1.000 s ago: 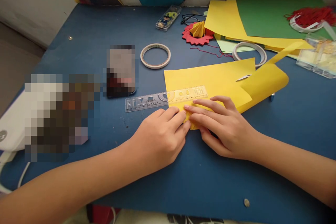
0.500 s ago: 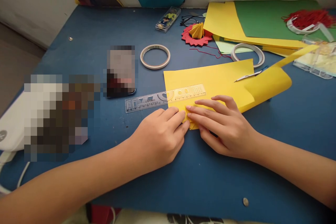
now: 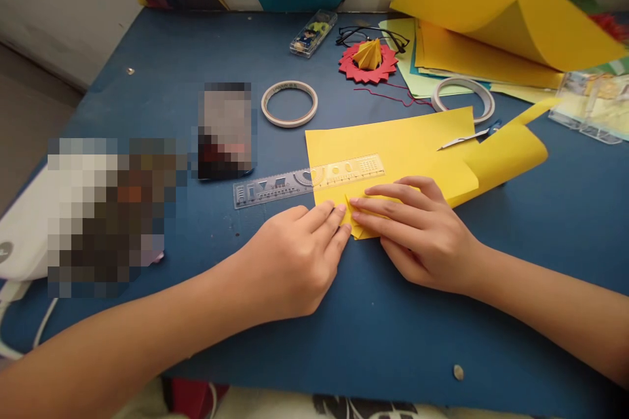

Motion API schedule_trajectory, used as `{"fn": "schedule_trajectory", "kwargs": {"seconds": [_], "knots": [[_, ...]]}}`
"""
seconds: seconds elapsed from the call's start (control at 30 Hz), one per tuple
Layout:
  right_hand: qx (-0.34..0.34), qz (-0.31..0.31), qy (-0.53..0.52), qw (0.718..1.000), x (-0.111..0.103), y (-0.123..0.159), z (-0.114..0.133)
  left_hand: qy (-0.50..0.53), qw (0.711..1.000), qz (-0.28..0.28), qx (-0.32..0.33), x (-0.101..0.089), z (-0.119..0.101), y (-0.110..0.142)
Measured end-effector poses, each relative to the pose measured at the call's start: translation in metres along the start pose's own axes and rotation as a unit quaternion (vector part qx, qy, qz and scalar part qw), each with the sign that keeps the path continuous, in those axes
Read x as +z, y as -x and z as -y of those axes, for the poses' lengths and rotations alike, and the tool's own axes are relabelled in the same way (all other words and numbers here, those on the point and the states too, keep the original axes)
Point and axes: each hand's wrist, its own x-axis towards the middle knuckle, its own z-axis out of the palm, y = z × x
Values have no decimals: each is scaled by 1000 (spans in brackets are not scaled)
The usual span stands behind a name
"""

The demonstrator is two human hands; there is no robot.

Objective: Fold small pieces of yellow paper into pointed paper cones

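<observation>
Both hands are over a small folded piece of yellow paper [image 3: 358, 231], which lies on the near edge of a larger yellow sheet [image 3: 393, 141]. My left hand [image 3: 304, 258] has its fingers pressed together on the fold's left side. From the right, my right hand [image 3: 422, 232] presses the fold with its fingertips, its fingers bent and a little apart. Part of the fold is hidden beneath the fingers. A clear plastic ruler [image 3: 275, 187] lies half across the sheet, just beyond my left hand. Scissors [image 3: 459, 141] rest on the sheet, whose right end curls up.
Two tape rolls [image 3: 289, 105], a pixelated phone-like item [image 3: 225, 131] and a white device [image 3: 29, 222] with a cable lie around. Farther back are a red paper ring [image 3: 346, 65], glasses [image 3: 396, 39], a clear case [image 3: 313, 33] and raised yellow sheets [image 3: 466, 0].
At the back right, yellow sheets have lifted and bent upward, covering most of the green sheet and uncovering the glasses. My hands have barely moved.
</observation>
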Motion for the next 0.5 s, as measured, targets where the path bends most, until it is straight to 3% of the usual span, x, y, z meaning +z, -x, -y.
{"fn": "schedule_trajectory", "kwargs": {"seconds": [0.5], "knots": [[8,11,-6,1000,0,2,0,-25,998,-45,-27,6,-4,-4]]}}
